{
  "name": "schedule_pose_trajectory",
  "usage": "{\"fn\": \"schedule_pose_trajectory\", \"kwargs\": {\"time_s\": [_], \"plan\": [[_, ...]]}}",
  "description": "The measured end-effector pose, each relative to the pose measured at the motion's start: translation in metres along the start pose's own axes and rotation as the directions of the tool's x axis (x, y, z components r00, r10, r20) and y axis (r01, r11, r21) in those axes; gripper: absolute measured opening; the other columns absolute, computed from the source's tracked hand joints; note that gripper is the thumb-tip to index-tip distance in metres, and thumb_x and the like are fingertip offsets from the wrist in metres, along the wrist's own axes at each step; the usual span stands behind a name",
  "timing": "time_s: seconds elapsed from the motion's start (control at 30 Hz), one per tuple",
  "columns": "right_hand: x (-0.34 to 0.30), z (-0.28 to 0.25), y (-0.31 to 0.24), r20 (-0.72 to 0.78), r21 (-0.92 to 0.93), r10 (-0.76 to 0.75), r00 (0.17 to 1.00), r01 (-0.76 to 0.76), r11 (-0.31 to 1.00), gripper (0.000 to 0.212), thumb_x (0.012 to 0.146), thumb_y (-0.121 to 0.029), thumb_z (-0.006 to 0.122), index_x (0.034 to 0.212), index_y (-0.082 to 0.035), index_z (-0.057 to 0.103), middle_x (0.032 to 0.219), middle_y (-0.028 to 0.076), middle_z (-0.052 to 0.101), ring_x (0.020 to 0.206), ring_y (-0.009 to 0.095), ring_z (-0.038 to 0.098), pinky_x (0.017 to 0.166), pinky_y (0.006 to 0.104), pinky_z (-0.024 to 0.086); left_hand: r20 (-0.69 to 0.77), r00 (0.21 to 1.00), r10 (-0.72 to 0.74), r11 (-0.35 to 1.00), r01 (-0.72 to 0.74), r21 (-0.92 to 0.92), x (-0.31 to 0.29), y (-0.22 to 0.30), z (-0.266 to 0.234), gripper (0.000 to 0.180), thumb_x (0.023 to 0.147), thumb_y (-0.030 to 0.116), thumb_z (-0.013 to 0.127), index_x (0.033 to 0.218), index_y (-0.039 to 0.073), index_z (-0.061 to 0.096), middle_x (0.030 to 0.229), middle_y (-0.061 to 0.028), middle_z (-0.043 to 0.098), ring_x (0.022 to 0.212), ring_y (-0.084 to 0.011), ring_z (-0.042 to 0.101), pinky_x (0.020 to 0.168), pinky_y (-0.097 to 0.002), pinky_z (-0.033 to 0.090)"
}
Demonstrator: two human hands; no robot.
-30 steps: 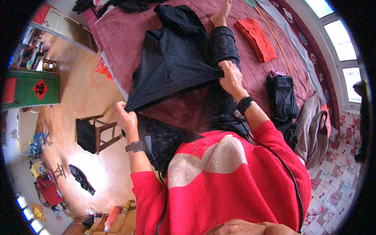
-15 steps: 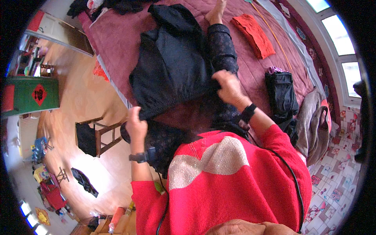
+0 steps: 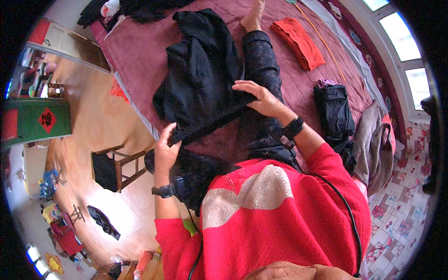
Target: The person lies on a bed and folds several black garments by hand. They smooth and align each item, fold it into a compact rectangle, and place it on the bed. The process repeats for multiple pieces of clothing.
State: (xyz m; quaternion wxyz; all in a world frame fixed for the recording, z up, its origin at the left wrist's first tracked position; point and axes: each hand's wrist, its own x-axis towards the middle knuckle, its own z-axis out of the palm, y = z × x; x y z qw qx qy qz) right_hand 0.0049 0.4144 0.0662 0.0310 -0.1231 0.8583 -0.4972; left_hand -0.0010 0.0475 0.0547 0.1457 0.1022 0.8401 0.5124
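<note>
A large black garment (image 3: 200, 79) is spread across the bed beside my outstretched leg. Its near edge, a gathered elastic hem, is turned up into a thick, straight dark band. At the left end of that band my left hand (image 3: 165, 151) has the cloth between thumb and fingers. My right hand (image 3: 265, 100) has the other end, its index finger stretched across the cloth and its thumb below. The garment's far part lies in loose folds, with its far end narrowing away from me. How firmly the fingers press is hard to see.
A folded orange cloth (image 3: 298, 44) lies on the quilted mauve bed (image 3: 135, 51), right of my leg. Nearer are a folded black bundle (image 3: 333, 112) and a grey-brown garment (image 3: 373, 149). A wooden stool (image 3: 116, 168) stands on the floor at left. A thin yellow stick (image 3: 322, 39) lies at far right.
The near hem has turned up into a thick band. My right hand has moved left and its fingers have straightened; my left fingers have spread around the hem's end.
</note>
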Motion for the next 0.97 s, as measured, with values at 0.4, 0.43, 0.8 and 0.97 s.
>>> {"fn": "schedule_pose_trajectory", "kwargs": {"time_s": [0.4, 0.43, 0.8, 0.97], "plan": [[0.03, -0.006, 0.008, 0.496, 0.747, 0.572, 0.653, -0.657, 0.102, 0.053, 0.086, -0.016, 0.072, 0.135, -0.01, 0.055, 0.125, 0.005, 0.06, 0.118, 0.021, 0.057, 0.097, 0.0319, 0.046, 0.319, 0.91, -0.263, 0.724, 0.405, -0.559, 0.02, 0.0, -0.026, 0.04, 0.095, 0.033, 0.065, 0.115, -0.001, 0.068, 0.113, -0.0054, 0.068, 0.102, -0.0118, 0.062, 0.092, -0.0278, 0.047], [0.034, 0.005, 0.016, 0.531, 0.732, 0.603, 0.595, -0.681, 0.028, 0.056, 0.086, -0.018, 0.075, 0.138, -0.01, 0.054, 0.117, 0.003, 0.062, 0.11, 0.018, 0.06, 0.09, 0.0305, 0.049, 0.281, 0.873, -0.4, 0.667, 0.487, -0.563, 0.025, -0.011, -0.016, 0.054, 0.094, 0.046, 0.064, 0.12, -0.001, 0.065, 0.117, -0.0075, 0.068, 0.103, -0.0149, 0.063, 0.095, -0.0298, 0.047], [0.023, 0.038, 0.054, 0.272, 0.606, 0.712, 0.648, -0.69, 0.397, 0.058, 0.084, -0.017, 0.076, 0.136, -0.006, 0.053, 0.088, -0.001, 0.051, 0.073, 0.011, 0.048, 0.063, 0.029, 0.043, 0.082, 0.917, -0.39, 0.833, 0.39, -0.392, 0.025, -0.066, 0.019, 0.059, 0.085, 0.034, 0.078, 0.132, 0.004, 0.057, 0.12, -0.0108, 0.063, 0.109, -0.0183, 0.06, 0.094, -0.0324, 0.049], [0.03, 0.046, 0.067, 0.224, 0.544, 0.735, 0.64, -0.708, 0.45, 0.068, 0.085, -0.02, 0.075, 0.145, -0.007, 0.045, 0.089, -0.001, 0.053, 0.072, 0.012, 0.048, 0.062, 0.0298, 0.043, 0.07, 0.936, -0.346, 0.938, 0.344, 0.046, 0.043, -0.066, 0.028, 0.075, 0.082, 0.029, 0.08, 0.145, 0.009, 0.045, 0.131, -0.0114, 0.059, 0.119, -0.0202, 0.054, 0.107, -0.0339, 0.039]]}}
